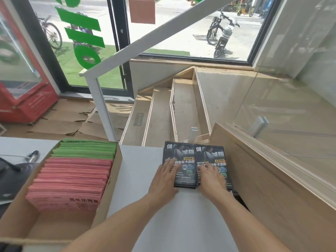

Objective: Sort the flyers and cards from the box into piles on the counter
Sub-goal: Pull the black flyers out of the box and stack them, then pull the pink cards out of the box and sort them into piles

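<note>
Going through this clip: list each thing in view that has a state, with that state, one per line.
cardboard box: open, part full
pink flyers: stacked in box
green flyers: stacked in box, behind pink
left black flyer pile: on counter, under left hand
right black flyer pile: beside it, touching
left hand: flat, pressing
right hand: flat, pressing

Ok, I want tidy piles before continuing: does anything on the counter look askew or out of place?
Nothing serious. Two dark flyer piles, left pile and right pile, sit side by side under the flat left hand and right hand. The right pile lies close to the counter edge. Pink flyers in the box are fanned unevenly.
</note>
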A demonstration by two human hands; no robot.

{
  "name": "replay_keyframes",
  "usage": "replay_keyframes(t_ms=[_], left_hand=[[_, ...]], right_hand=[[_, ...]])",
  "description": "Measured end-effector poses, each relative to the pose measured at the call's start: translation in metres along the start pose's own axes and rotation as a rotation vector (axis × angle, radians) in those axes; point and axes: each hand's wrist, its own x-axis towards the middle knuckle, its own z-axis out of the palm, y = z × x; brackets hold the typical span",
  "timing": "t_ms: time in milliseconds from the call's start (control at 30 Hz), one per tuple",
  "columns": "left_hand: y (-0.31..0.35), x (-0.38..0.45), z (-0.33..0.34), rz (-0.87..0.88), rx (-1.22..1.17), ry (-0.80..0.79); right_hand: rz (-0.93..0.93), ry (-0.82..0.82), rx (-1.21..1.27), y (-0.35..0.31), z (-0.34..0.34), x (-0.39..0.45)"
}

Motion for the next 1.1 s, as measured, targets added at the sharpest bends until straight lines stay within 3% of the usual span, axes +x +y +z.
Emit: replay_keyframes(t_ms=[167, 267, 433, 633, 767, 933, 1100], left_hand=[[0.010, -0.060, -0.027, -0.177, -0.463, 0.414], [0.002, -0.109, -0.056, -0.280, -0.480, 0.643], [-0.043, -0.193, -0.097, -0.487, -0.403, 0.794], [-0.116, -0.253, -0.113, -0.678, -0.221, 0.661], [-0.163, -0.261, -0.120, -0.654, -0.108, 0.509], [-0.201, -0.251, -0.134, -0.515, 0.002, 0.364], [-0.199, -0.253, -0.136, -0.511, -0.013, 0.366]], right_hand=[[-0.219, 0.260, 0.370, -0.068, -0.016, -0.016], [-0.373, 0.235, 0.586, -0.115, -0.009, -0.028], [-0.710, 0.168, 0.571, -0.190, 0.019, -0.061], [-0.959, 0.202, 0.389, -0.257, 0.037, -0.091], [-0.878, 0.225, 0.139, -0.279, 0.049, -0.096], [-0.724, 0.325, 0.015, -0.296, 0.058, -0.109], [-0.665, 0.320, -0.019, -0.312, 0.070, -0.127]])
